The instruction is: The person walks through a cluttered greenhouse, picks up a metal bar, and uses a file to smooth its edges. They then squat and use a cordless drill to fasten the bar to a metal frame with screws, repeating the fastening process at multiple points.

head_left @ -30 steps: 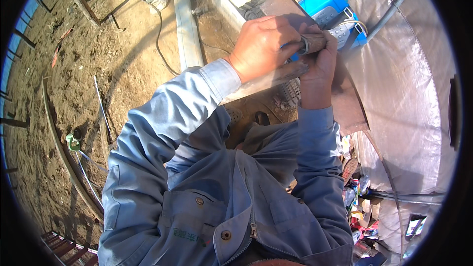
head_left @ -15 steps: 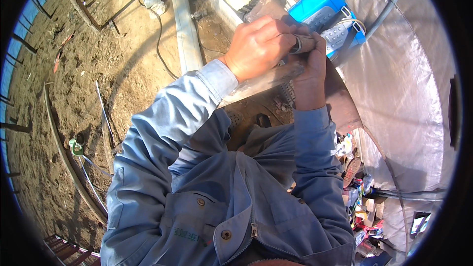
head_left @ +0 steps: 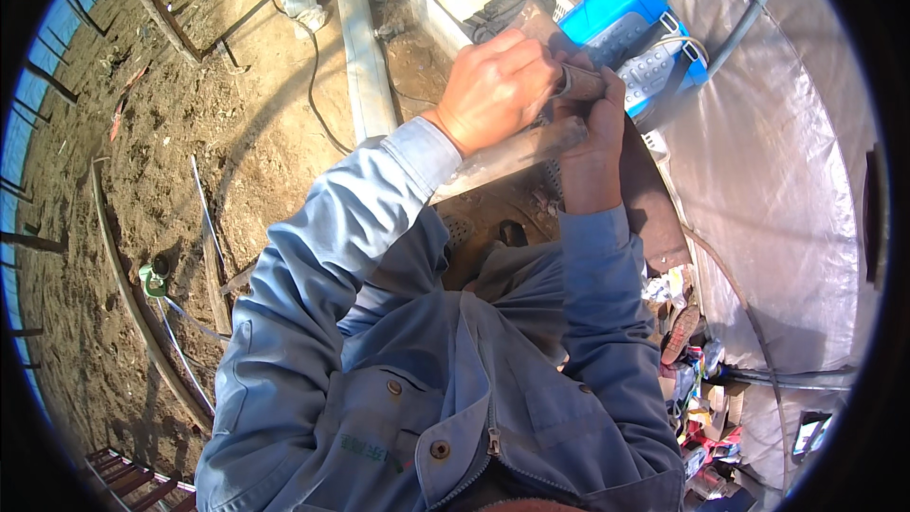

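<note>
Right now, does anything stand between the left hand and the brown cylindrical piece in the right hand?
Nothing visible: the left hand is at the left end of the brown cylindrical piece that the right hand holds. The pale bar runs lower in the picture, not between.

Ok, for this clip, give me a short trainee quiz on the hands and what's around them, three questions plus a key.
1. Multiple choice: what stands beyond the bare right hand, toward the picture's upper right?
A) a round red metal bucket
B) a blue and grey plastic container
C) a yellow wooden ladder

2. True or false: the long, pale, straight-edged board lies to the left of the bare left hand.

3. Short answer: what does the right hand hold?

Key:
1. B
2. True
3. A brown rounded piece; the view does not show clearly what kind of thing it is.
</note>
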### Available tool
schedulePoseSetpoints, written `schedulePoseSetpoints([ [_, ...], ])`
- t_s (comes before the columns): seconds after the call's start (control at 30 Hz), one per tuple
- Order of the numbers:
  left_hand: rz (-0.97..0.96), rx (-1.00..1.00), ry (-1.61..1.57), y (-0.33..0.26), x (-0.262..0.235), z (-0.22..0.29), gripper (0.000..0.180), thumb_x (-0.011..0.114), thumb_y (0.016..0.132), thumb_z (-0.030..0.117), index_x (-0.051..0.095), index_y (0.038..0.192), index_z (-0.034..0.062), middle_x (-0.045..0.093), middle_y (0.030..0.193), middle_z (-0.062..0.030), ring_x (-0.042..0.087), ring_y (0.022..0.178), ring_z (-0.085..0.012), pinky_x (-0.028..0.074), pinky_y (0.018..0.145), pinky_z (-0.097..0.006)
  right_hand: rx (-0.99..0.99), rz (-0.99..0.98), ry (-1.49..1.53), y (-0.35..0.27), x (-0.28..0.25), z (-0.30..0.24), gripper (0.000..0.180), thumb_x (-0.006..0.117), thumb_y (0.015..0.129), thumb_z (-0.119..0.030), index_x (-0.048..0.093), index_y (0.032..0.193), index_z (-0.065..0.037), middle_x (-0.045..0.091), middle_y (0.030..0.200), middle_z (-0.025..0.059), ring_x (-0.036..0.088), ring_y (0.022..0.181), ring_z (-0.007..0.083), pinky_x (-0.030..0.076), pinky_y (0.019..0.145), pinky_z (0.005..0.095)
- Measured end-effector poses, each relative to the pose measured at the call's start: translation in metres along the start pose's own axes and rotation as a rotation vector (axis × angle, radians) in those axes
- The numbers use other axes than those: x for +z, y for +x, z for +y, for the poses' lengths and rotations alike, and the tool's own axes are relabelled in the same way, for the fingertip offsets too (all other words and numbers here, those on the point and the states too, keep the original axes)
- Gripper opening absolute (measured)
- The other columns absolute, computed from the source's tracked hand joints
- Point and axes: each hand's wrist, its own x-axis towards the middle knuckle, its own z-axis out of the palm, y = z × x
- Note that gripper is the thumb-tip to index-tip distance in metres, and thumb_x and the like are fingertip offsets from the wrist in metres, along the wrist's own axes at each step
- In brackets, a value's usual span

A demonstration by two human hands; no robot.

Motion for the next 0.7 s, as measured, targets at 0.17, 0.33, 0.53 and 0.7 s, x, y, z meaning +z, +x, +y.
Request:
schedulePoseSetpoints([
  [0.17,-0.038,0.021,-0.096,0.002,0.001,-0.002,0.016,0.075,0.083,0.003,0.065,0.095,0.0058,0.064,0.089,-0.0086,0.065,0.08,-0.0325,0.056,0.07,-0.041,0.013,0.059,-0.028,-0.004,0.0,-0.004,0.037,0.047,0.108,-0.03,0.062,0.11,0.004,0.071,0.1,0.0126,0.07,0.108,0.0348,0.059,0.097,0.0469],
  [0.33,-0.088,-0.072,-0.211,0.001,0.001,0.001,0.009,0.072,0.092,0.006,0.063,0.096,0.0048,0.063,0.086,-0.0116,0.065,0.073,-0.0332,0.056,0.065,-0.041,-0.003,0.088,-0.047,-0.003,0.0,-0.011,0.034,0.049,0.107,-0.029,0.06,0.107,0.004,0.068,0.098,0.0127,0.069,0.105,0.0355,0.059,0.096,0.0491],
  [0.53,-0.161,-0.363,-0.45,-0.004,-0.001,0.008,0.011,0.073,0.096,0.01,0.063,0.097,0.0045,0.068,0.083,-0.0114,0.068,0.069,-0.0239,0.054,0.062,-0.033,0.071,0.023,-0.009,0.003,-0.013,-0.02,0.03,0.052,0.106,-0.026,0.057,0.107,0.004,0.067,0.097,0.0138,0.069,0.103,0.0361,0.059,0.095,0.0495],
  [0.7,-0.128,-0.487,-0.57,-0.006,0.002,0.013,0.01,0.074,0.095,0.005,0.066,0.099,0.0037,0.071,0.086,-0.0095,0.071,0.075,-0.0251,0.056,0.067,-0.032,0.08,0.028,-0.068,0.005,-0.016,-0.021,0.028,0.053,0.105,-0.025,0.057,0.107,0.003,0.067,0.097,0.0135,0.068,0.103,0.0364,0.059,0.094,0.0495],
])
